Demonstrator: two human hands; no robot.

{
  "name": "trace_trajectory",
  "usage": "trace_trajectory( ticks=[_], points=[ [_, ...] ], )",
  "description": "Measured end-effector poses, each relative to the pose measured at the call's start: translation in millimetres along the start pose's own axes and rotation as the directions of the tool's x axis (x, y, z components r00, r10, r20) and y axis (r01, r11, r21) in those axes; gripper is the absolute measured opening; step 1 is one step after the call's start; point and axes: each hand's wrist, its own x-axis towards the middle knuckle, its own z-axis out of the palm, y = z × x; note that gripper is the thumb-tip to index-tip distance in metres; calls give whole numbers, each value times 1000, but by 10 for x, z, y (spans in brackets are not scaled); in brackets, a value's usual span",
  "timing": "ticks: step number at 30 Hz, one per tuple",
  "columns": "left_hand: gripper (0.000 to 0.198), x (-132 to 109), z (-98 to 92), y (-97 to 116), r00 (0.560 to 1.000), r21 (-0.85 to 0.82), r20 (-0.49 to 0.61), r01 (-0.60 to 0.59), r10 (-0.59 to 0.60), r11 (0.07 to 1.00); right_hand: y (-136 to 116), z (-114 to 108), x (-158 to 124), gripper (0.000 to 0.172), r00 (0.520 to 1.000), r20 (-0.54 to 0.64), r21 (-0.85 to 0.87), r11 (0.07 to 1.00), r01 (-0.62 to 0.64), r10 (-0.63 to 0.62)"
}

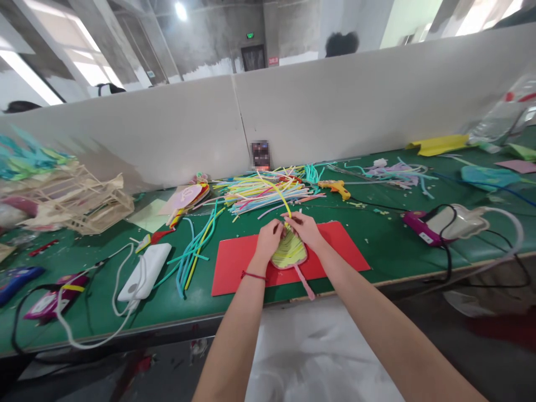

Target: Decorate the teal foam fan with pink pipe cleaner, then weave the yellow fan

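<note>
A leaf- or fan-shaped craft piece (290, 249), filled with yellow-green strands and edged in pink, lies over a red sheet (347, 251). Its pink stem (304, 283) points toward me. At its far end, my left hand (270, 237) is closed, fingers pinched at the upper left edge. My right hand (305, 228) pinches a yellow pipe cleaner (280, 191), whose free length arcs up and away over the pile behind. The fingers hide where the strand meets the craft piece.
Behind lies a pile of colourful pipe cleaners (259, 195), with a yellow glue gun (336, 188) to its right. A white power bank (145, 272) with cables sits left, near loose teal strands (201, 240). A wooden stick model (84, 198) stands far left; a grey partition (335, 106) closes the back.
</note>
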Motion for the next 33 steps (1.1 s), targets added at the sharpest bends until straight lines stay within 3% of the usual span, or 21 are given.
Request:
trace_trajectory(
  ticks=[7, 14, 18, 33],
  points=[
    [21, 14, 16, -17, 999, -7, 38, 28, -27, 1000, -37, -13, -8, 41, 1000, 8, -17, 1000, 11, -11],
    [31, 48, -19, -20, 987, -92, -150, 49, -62, 995, -62, 15, -13, 38, 999, 46, -39, 999, 3, -1],
    [28, 38, -2, -6, 980, -91, -192, 42, -59, 995, -45, 30, -7, 38, 999, 48, -47, 999, 2, 0],
    [26, 0, 7, 2, 994, 72, -85, 73, -67, 995, -56, 27, -1, 40, 1000, -2, 0, 1000, -12, 12]
  ],
)
